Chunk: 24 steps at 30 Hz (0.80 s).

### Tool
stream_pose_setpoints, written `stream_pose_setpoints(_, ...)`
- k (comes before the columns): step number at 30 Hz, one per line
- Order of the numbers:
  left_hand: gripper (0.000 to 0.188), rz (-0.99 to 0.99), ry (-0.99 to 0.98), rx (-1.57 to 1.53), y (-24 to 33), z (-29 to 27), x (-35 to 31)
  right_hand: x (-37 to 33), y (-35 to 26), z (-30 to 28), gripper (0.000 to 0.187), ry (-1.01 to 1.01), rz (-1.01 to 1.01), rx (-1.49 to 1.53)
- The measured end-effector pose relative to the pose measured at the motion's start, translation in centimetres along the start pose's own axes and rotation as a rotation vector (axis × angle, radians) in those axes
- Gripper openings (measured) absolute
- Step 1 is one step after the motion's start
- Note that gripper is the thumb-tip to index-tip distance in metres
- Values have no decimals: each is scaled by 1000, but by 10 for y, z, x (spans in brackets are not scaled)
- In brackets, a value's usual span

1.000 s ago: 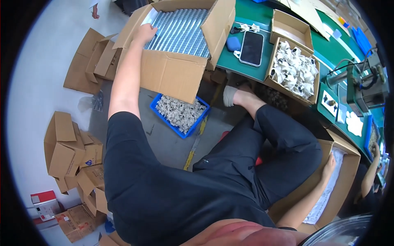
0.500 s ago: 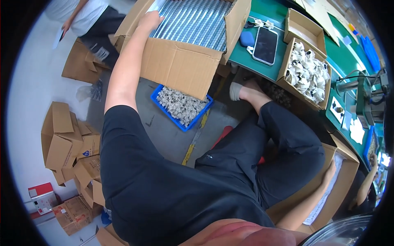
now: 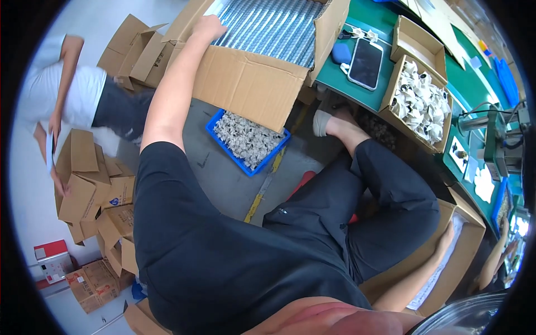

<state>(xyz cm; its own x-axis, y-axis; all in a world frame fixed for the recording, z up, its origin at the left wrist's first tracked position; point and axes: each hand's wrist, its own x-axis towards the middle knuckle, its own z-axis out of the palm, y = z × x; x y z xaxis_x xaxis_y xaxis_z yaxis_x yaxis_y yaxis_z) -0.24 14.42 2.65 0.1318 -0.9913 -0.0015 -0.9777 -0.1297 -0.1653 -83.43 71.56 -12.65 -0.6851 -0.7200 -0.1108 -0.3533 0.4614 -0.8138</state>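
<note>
My left hand (image 3: 209, 28) is closed at the left inner side of a large open carton (image 3: 245, 78). Whatever its fingers hold, if anything, is hidden. Rows of shiny bluish tube-like pieces (image 3: 268, 30) fill this carton, right beside the hand. Low on the right, my right hand (image 3: 445, 241) reaches into a long cardboard box (image 3: 466, 251), against a white sheet or liner (image 3: 438, 273). Its fingers are too small and partly hidden to tell their grip.
On the green bench (image 3: 357, 97) lie a phone (image 3: 365, 63), a blue case (image 3: 341, 53) and a box of white parts (image 3: 421, 100). A blue crate (image 3: 248, 142) of small pieces stands on the floor. Empty cartons (image 3: 84, 178) and a person (image 3: 72, 95) are at left.
The person at left has moved closer, toward the stacked cartons, holding a flat object. My own hands have stayed about where they were; the view has shifted slightly.
</note>
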Motion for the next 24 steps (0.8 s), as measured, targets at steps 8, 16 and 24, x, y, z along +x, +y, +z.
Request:
stream_pose_setpoints(8,59,-25,-37,-128,-10,8,16,18,31,-10,49,-73,-25,24)
stream_pose_setpoints(16,71,130,77,-44,-9,28,21,4,10,0,48,-4,-28,-8)
stream_pose_setpoints(24,71,277,14,-49,-10,29,35,-12,-7,2,45,-65,26,213)
